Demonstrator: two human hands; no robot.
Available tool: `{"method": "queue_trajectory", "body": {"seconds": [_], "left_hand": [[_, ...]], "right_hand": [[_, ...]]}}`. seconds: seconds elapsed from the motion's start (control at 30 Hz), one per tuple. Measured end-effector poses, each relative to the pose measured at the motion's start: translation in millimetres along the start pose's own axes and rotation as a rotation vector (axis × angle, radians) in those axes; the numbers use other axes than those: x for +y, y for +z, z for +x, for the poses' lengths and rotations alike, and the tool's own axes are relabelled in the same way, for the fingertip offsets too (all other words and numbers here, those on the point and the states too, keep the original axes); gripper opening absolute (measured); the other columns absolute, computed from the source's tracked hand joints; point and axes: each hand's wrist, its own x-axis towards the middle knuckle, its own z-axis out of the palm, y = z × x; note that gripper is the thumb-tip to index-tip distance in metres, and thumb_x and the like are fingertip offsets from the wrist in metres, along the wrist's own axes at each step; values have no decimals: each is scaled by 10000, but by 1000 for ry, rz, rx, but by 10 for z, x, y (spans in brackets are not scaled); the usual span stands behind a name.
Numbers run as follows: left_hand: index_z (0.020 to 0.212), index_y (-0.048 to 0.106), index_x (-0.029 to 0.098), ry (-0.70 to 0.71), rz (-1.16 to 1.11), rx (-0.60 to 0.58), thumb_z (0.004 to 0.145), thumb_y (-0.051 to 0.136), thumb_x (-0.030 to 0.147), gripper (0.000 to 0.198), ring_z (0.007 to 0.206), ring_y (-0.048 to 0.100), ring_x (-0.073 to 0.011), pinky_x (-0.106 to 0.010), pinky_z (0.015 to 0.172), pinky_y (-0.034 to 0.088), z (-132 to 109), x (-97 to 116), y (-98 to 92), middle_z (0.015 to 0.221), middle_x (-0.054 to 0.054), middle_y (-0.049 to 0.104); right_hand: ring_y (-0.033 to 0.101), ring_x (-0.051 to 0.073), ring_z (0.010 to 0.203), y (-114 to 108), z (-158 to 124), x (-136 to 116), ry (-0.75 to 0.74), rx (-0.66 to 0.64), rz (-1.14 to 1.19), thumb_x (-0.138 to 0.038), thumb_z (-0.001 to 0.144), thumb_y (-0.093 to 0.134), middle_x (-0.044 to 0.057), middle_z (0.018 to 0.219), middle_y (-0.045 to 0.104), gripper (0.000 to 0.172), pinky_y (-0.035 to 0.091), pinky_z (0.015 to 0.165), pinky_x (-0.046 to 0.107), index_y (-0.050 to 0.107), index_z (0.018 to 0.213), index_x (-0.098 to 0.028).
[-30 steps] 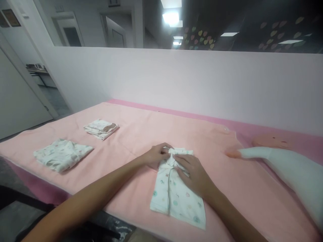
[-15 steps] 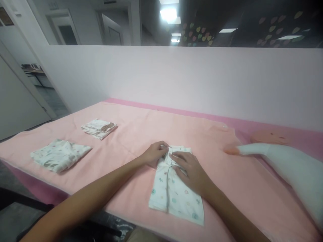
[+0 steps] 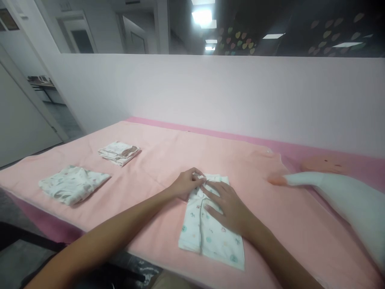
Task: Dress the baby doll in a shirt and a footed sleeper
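Observation:
A white baby top (image 3: 210,237) with small green and pink prints lies folded in a long shape on the pink cloth in front of me. A seam or placket runs down its front. My left hand (image 3: 190,180) is at its upper left edge, thumb and fingers bent together on the fabric near the neck. Beside it, my right hand (image 3: 227,202) rests across the upper part of the top, palm down, with fingers spread. Both hands cover part of the neck area, so its exact shape is hidden.
Two folded printed garments lie to the left: a larger one (image 3: 73,184) in front and a smaller stack (image 3: 119,152) behind. A white plush goose (image 3: 339,192) with an orange beak lies at the right. A white wall (image 3: 225,92) stands behind the pink-covered table (image 3: 156,140).
My left fingertips have shifted slightly right along the neck of the top. My right fingers have spread a little more. The top stays in place.

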Motion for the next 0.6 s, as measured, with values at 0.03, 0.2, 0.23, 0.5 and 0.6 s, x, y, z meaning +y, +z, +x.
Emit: {"method": "queue_trajectory", "body": {"seconds": [0.03, 0.2, 0.23, 0.5, 0.6], "left_hand": [[1116, 656, 206, 1, 5, 4, 862, 726, 567, 447, 727, 682, -179, -257, 616, 523, -2, -1, 2, 860, -30, 703], [1115, 661, 183, -2, -57, 11, 877, 729, 505, 406, 655, 651, -152, -242, 599, 502, 40, -37, 31, 790, -23, 684], [1124, 661, 178, -7, -87, 4, 880, 728, 503, 412, 652, 650, -154, -244, 600, 501, 44, -29, 45, 784, -27, 683], [1384, 632, 261, 221, -133, -67, 1013, 559, 496, 445, 1035, 675, -223, -339, 925, 526, -141, 242, 135, 1120, -56, 726], [1462, 574, 290, 277, -75, -107, 1025, 558, 485, 479, 1152, 648, -243, -371, 1030, 486, -218, 306, 131, 1203, -63, 714]], "right_hand": [[451, 286, 1392, -3, 0, 1, -3, -3, 4, -403, 1055, 498, 56, 1583, 456, 536, 423, 1139, 520, 429, 1584, -348], [479, 292, 1369, -18, 23, -16, 85, 67, 40, -409, 1010, 572, 86, 1491, 539, 519, 404, 1148, 525, 490, 1512, -306], [487, 296, 1360, -20, 33, -24, 121, 94, 57, -425, 996, 590, 94, 1473, 550, 538, 407, 1145, 522, 483, 1505, -289], [508, 343, 1305, 51, 44, -4, 340, 215, 67, -525, 984, 582, 135, 1449, 537, 790, 476, 1042, 541, 232, 1647, -274], [516, 344, 1282, 70, 30, 5, 373, 213, 80, -524, 979, 588, 131, 1423, 557, 801, 482, 1028, 544, 232, 1651, -272]]}}
